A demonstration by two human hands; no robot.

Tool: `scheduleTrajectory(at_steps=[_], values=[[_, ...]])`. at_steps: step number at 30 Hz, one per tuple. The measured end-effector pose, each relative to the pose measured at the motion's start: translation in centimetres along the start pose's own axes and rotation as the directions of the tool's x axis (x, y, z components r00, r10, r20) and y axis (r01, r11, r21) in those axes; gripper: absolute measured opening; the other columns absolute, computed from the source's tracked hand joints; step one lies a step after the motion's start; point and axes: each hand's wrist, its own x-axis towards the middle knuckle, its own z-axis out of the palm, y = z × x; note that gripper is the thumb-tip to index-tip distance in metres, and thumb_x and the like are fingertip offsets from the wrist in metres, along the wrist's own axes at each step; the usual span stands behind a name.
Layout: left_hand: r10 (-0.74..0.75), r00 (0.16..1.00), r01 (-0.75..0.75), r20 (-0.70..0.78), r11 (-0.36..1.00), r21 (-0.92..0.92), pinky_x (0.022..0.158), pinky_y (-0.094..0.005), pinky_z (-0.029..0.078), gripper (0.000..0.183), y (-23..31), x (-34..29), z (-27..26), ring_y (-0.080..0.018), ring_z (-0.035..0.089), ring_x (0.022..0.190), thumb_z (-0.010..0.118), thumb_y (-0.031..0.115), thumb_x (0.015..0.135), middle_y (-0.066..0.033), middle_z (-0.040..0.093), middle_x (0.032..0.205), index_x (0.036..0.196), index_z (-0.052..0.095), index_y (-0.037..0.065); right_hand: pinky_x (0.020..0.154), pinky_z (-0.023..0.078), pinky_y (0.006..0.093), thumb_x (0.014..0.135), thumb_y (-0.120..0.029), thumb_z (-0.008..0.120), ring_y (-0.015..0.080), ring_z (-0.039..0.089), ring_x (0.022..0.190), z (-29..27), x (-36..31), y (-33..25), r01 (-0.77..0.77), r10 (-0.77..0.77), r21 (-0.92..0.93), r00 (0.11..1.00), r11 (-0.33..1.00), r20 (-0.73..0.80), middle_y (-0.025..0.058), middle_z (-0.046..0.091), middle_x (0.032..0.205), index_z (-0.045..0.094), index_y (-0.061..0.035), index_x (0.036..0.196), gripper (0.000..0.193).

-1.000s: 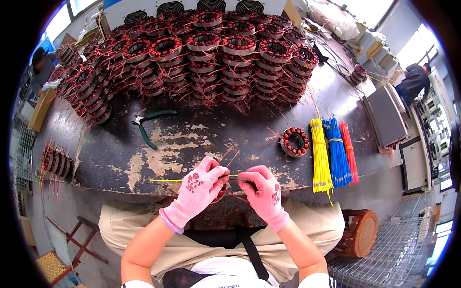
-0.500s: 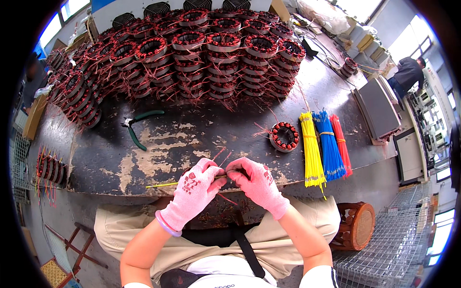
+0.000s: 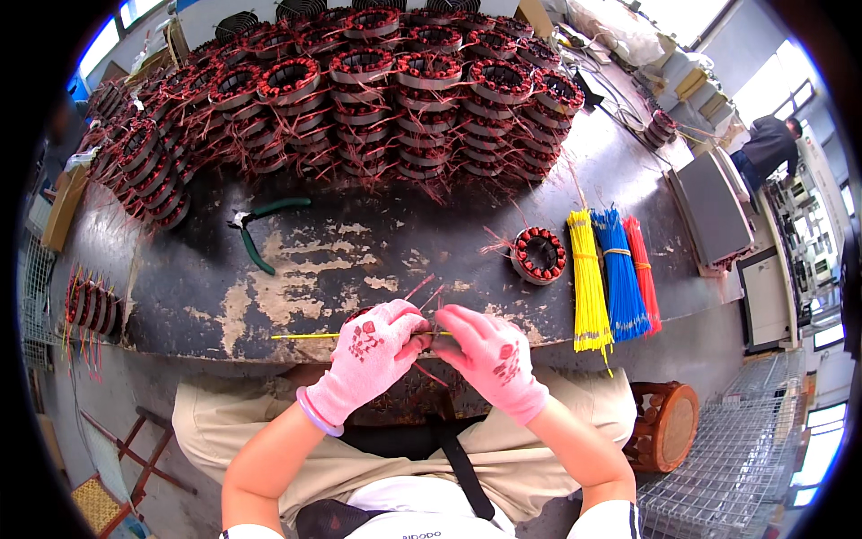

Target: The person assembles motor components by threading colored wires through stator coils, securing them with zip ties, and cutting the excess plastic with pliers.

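Note:
Both my hands wear pink gloves and meet at the front edge of the workbench. My left hand (image 3: 379, 349) is closed on a yellow wire (image 3: 305, 336), whose free end sticks out to the left. My right hand (image 3: 485, 352) pinches at the wire's other end, close to my left fingertips. Thin reddish leads (image 3: 420, 287) poke up between the hands, and another hangs below. Most of the wound stator they seem to come from is hidden behind my left hand. A separate stator ring (image 3: 539, 255) with red windings lies to the right on the bench.
Tall stacks of stators (image 3: 426, 108) fill the back of the bench (image 3: 359, 216). Green-handled cutters (image 3: 256, 235) lie at left. Yellow (image 3: 589, 287), blue (image 3: 622, 278) and red wire bundles (image 3: 642, 278) lie at right. A wooden stool (image 3: 666, 426) stands beside my leg.
My right hand has shifted slightly right and turned, its fingers straighter. The yellow wire lies more level. The whole view has shifted a little.

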Motion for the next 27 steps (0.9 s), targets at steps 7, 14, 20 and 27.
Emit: scheduleTrajectory(at_steps=[7, 14, 20, 27], values=[[-0.030, 0.999, 0.032, 0.034, 0.998, -0.051, 0.077, -0.0400, 0.055, 0.012, -0.1, 0.0, 0.0, -0.0305, 0.068, 0.089, 0.074, 0.012, 0.083, -0.0080, 0.068, 0.099, 0.093, 0.071, 0.006, 0.076, 0.057, 0.0365, 0.083, -0.019, 0.073, 0.0206, 0.070, 0.090, 1.4, -0.8, 1.0, 0.076, -0.079, -0.097, 0.997, 0.992, -0.017, 0.0044, 0.068, 0.125, 0.064, -0.0127, 0.127, 0.046], [-0.005, 1.000, 0.007, 0.029, 0.998, -0.061, 0.076, -0.0403, 0.054, 0.015, -0.2, 0.0, -0.1, -0.0311, 0.067, 0.089, 0.074, 0.010, 0.082, -0.0081, 0.067, 0.097, 0.096, 0.068, 0.007, 0.068, 0.055, 0.0333, 0.087, -0.015, 0.074, 0.0181, 0.070, 0.081, 1.8, 0.0, 1.4, 0.140, -0.138, -0.080, 0.990, 0.987, 0.026, 0.0059, 0.072, 0.107, 0.069, -0.0077, 0.111, 0.026], [0.022, 0.998, -0.018, 0.053, 0.997, -0.078, 0.076, -0.0401, 0.054, 0.014, -0.3, 0.0, -0.3, -0.0303, 0.066, 0.087, 0.074, 0.009, 0.082, -0.0075, 0.066, 0.095, 0.095, 0.068, 0.008, 0.068, 0.050, 0.0246, 0.099, -0.014, 0.058, 0.0032, 0.059, 0.080, -0.5, 2.4, 1.9, -0.886, 0.227, 0.462, 0.457, 0.036, 0.860, 0.0025, 0.066, 0.084, 0.065, -0.0026, 0.105, 0.015], [-0.011, 1.000, 0.013, 0.029, 0.997, -0.076, 0.076, -0.0398, 0.055, 0.013, -0.2, 0.0, -0.1, -0.0304, 0.067, 0.086, 0.074, 0.009, 0.081, -0.0076, 0.067, 0.096, 0.093, 0.069, 0.008, 0.070, 0.054, 0.0375, 0.081, -0.015, 0.077, 0.0275, 0.068, 0.087, -0.6, 0.5, 0.8, 0.071, -0.083, 0.089, 0.987, 0.993, 0.135, 0.0078, 0.069, 0.105, 0.065, -0.0088, 0.111, 0.033]])
